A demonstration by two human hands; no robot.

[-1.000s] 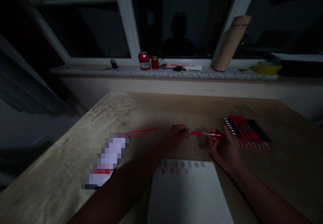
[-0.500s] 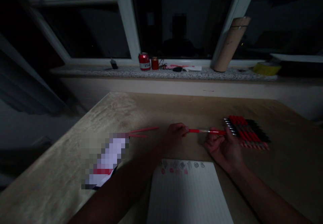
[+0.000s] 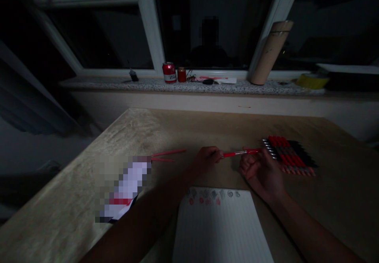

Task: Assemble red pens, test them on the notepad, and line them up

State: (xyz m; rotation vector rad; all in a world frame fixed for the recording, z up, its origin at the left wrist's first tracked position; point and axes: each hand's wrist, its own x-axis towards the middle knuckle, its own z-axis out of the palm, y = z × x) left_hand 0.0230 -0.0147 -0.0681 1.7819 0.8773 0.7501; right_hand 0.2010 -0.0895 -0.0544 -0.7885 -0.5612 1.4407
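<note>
Above the table, a red pen point(image 3: 235, 154) with a clear middle section runs almost level between my two hands. My left hand point(image 3: 209, 156) is closed on its left end. My right hand point(image 3: 265, 172) has its fingers curled, palm partly up, with the pen's other end between thumb and fingers. Just past the right hand lies a close row of red and black pens point(image 3: 288, 152). Nearer me is a lined sheet of paper point(image 3: 220, 227), with small grey and red drawings along its top.
Left of my hands lie two thin red sticks point(image 3: 170, 151) and a blurred-out phone-like object point(image 3: 130, 184). The windowsill point(image 3: 148, 84) holds a red can point(image 3: 169, 72), a small red jar point(image 3: 181, 74), a tall tan cylinder point(image 3: 271, 53) and a yellow tape roll point(image 3: 312, 81).
The pen has tilted slightly, its right end now a little higher. My left hand has shifted slightly right and down; the right hand stays nearly in place.
</note>
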